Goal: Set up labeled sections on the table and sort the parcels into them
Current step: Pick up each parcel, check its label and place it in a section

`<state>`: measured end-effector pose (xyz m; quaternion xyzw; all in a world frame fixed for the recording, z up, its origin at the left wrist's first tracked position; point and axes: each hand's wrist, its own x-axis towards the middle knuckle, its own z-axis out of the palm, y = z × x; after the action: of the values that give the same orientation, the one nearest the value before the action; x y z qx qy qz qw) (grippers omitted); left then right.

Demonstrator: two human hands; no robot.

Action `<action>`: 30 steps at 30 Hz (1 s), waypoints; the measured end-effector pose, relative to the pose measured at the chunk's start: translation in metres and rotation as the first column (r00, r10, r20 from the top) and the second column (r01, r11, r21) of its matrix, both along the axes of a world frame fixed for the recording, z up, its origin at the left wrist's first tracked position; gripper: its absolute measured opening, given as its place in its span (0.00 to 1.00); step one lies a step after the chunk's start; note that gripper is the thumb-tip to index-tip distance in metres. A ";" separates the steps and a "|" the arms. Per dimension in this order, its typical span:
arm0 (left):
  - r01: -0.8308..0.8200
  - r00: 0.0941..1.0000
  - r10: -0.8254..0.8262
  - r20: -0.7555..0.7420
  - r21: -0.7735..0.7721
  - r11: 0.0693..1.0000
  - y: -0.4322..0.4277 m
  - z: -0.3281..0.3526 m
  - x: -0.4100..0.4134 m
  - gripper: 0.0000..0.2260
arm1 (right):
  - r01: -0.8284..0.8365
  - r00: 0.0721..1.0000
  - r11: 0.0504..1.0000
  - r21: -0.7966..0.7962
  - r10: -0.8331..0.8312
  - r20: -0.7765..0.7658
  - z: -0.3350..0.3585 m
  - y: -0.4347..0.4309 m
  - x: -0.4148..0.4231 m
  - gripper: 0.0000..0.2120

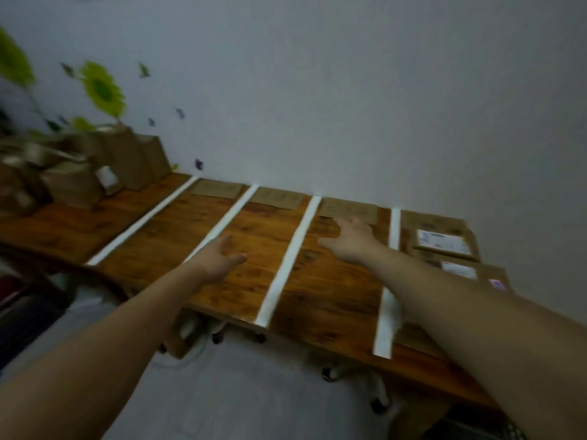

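Observation:
A wooden table [327,300] is split into sections by several white tape strips [287,258]. Brown cardboard labels [347,211] lie at the far end of the sections, against the wall. My left hand [219,255] reaches out over a middle section, fingers relaxed, holding nothing. My right hand [349,239] stretches toward the third label, fingers straight, empty. A pile of brown parcels [79,173] stands at the table's left end. In the rightmost section lie parcels with white shipping labels [444,244].
The grey wall [349,106] behind the table carries green flower stickers [101,88]. Chair casters [330,373] show under the table's near edge. A dark curved chair back [95,277] sits at the lower left.

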<state>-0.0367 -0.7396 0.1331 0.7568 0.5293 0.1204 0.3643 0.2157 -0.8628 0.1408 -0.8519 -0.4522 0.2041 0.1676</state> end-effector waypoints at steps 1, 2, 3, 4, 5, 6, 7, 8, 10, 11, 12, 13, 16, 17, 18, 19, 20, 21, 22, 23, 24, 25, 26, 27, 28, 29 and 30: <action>-0.028 0.999 0.028 0.027 -0.001 1.000 0.017 0.006 -0.028 0.33 | -0.032 0.999 0.999 0.015 0.031 0.016 0.005 0.023 -0.024 0.38; -0.045 0.998 0.045 0.035 0.012 0.999 0.033 0.013 -0.055 0.33 | -0.062 0.998 0.998 0.028 0.061 0.029 0.010 0.046 -0.049 0.38; -0.057 0.998 0.056 0.021 0.033 0.998 0.049 0.020 -0.082 0.34 | -0.090 0.996 0.995 0.034 0.089 0.029 0.014 0.067 -0.074 0.38; -0.073 0.997 0.072 0.011 0.063 0.995 0.065 0.026 -0.108 0.34 | -0.117 0.993 0.993 0.034 0.116 0.017 0.017 0.088 -0.099 0.38; -0.094 0.996 0.094 0.007 0.080 0.992 0.080 0.031 -0.135 0.34 | -0.144 0.990 0.989 0.033 0.144 0.006 0.019 0.108 -0.124 0.38; -0.114 0.994 0.113 0.010 0.087 0.990 0.095 0.035 -0.160 0.34 | -0.172 0.985 0.984 0.036 0.172 0.003 0.022 0.128 -0.148 0.37; -0.133 0.991 0.133 0.016 0.078 0.988 0.110 0.039 -0.184 0.34 | -0.204 0.979 0.978 0.042 0.204 0.008 0.025 0.146 -0.170 0.37; -0.153 0.988 0.152 0.025 0.061 0.986 0.123 0.044 -0.205 0.34 | -0.237 0.972 0.970 0.050 0.236 0.015 0.028 0.165 -0.191 0.38; -0.213 0.977 0.211 0.031 0.044 0.976 0.150 0.053 -0.244 0.35 | -0.293 0.956 0.954 0.059 0.292 0.018 0.035 0.202 -0.228 0.38; -0.240 0.971 0.239 0.028 0.051 0.969 0.164 0.058 -0.259 0.34 | -0.318 0.948 0.946 0.061 0.317 0.021 0.038 0.221 -0.244 0.38; -0.263 0.965 0.261 0.031 0.072 0.962 0.178 0.061 -0.272 0.33 | -0.340 0.940 0.938 0.060 0.339 0.029 0.041 0.240 -0.257 0.38; -0.279 0.960 0.275 0.050 0.092 0.956 0.192 0.063 -0.284 0.32 | -0.362 0.932 0.930 0.061 0.360 0.039 0.044 0.259 -0.269 0.38; -0.327 0.945 0.322 0.064 0.101 0.940 0.241 0.063 -0.311 0.32 | -0.410 0.912 0.909 0.074 0.407 0.055 0.044 0.319 -0.296 0.38; -0.342 0.939 0.339 0.052 0.082 0.936 0.260 0.062 -0.319 0.33 | -0.423 0.906 0.902 0.082 0.420 0.058 0.042 0.340 -0.303 0.38; -0.354 0.935 0.351 0.048 0.069 0.933 0.280 0.061 -0.326 0.34 | -0.436 0.900 0.896 0.088 0.432 0.064 0.041 0.363 -0.309 0.38; -0.364 0.931 0.362 0.047 0.061 0.929 0.300 0.061 -0.333 0.34 | -0.448 0.894 0.890 0.092 0.443 0.069 0.039 0.387 -0.315 0.38; -0.375 0.927 0.373 0.043 0.060 0.925 0.321 0.062 -0.339 0.34 | -0.456 0.890 0.885 0.098 0.451 0.066 0.037 0.412 -0.321 0.38; -0.388 0.922 0.386 0.038 0.060 0.920 0.341 0.063 -0.345 0.34 | -0.462 0.887 0.881 0.104 0.459 0.053 0.037 0.437 -0.328 0.38; -0.396 0.918 0.395 0.032 0.061 0.916 0.361 0.066 -0.352 0.34 | -0.467 0.884 0.878 0.109 0.466 0.032 0.038 0.462 -0.334 0.38; -0.398 0.917 0.397 0.026 0.056 0.916 0.380 0.068 -0.361 0.34 | -0.474 0.879 0.874 0.109 0.476 0.015 0.039 0.487 -0.342 0.38; -0.399 0.917 0.399 0.021 0.054 0.915 0.398 0.070 -0.371 0.34 | -0.488 0.872 0.867 0.105 0.490 0.009 0.041 0.511 -0.351 0.39; -0.406 0.914 0.405 0.021 0.053 0.912 0.415 0.072 -0.383 0.34 | -0.505 0.862 0.857 0.103 0.506 0.011 0.043 0.534 -0.361 0.39; -0.420 0.907 0.420 0.021 0.053 0.906 0.430 0.074 -0.395 0.34 | -0.520 0.853 0.847 0.108 0.522 0.011 0.045 0.557 -0.372 0.39; -0.438 0.899 0.438 0.016 0.058 0.897 0.446 0.076 -0.409 0.34 | -0.534 0.843 0.838 0.114 0.538 0.003 0.048 0.580 -0.385 0.38; -0.455 0.890 0.456 0.001 0.070 0.888 0.461 0.078 -0.422 0.34 | -0.550 0.832 0.827 0.117 0.555 -0.012 0.049 0.601 -0.399 0.38; -0.473 0.880 0.476 -0.011 0.079 0.877 0.475 0.079 -0.436 0.35 | -0.567 0.819 0.816 0.111 0.573 -0.029 0.049 0.620 -0.413 0.38; -0.492 0.869 0.495 -0.009 0.079 0.867 0.489 0.080 -0.450 0.35 | -0.585 0.806 0.805 0.099 0.591 -0.043 0.048 0.639 -0.428 0.38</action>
<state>-0.4871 -0.2509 0.2135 0.6110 0.7055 0.2179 0.2854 -0.2127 -0.2242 0.1888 -0.6547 -0.6954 0.2577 0.1465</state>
